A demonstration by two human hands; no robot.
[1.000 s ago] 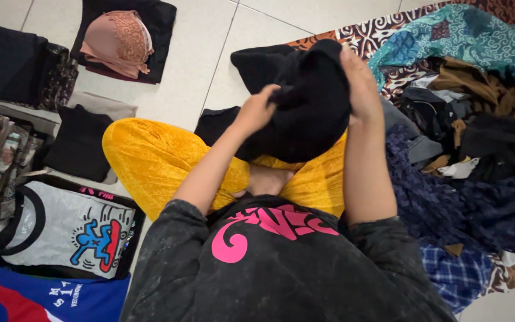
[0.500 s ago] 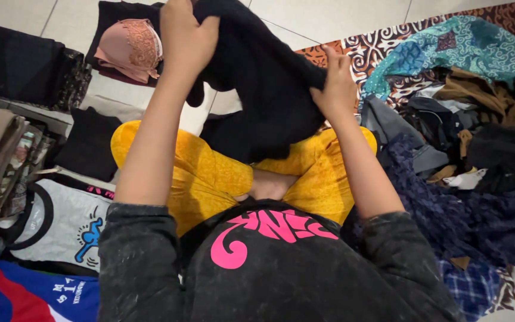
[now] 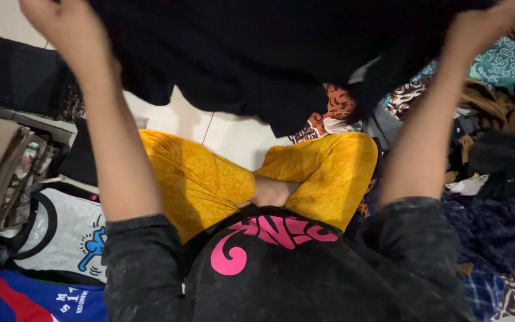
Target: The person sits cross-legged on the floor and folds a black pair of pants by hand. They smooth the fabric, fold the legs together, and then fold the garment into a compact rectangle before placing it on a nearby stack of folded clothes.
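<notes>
I see my left hand [image 3: 70, 27] raised high at the top left, gripping one edge of a wide black knitted garment [image 3: 257, 53], and my right hand [image 3: 478, 30] up at the top right gripping the other edge, so the cloth hangs spread between them and fills the upper frame. Below it my crossed legs in mustard-yellow textured trousers [image 3: 210, 179] rest on the pale tiled floor [image 3: 233, 134]. To my left lies a folded grey T-shirt with a blue cartoon figure [image 3: 67, 238], just beside a blue and red shirt [image 3: 37, 298]. To my right sits a loose heap of mixed dark and patterned clothes [image 3: 496, 179].
</notes>
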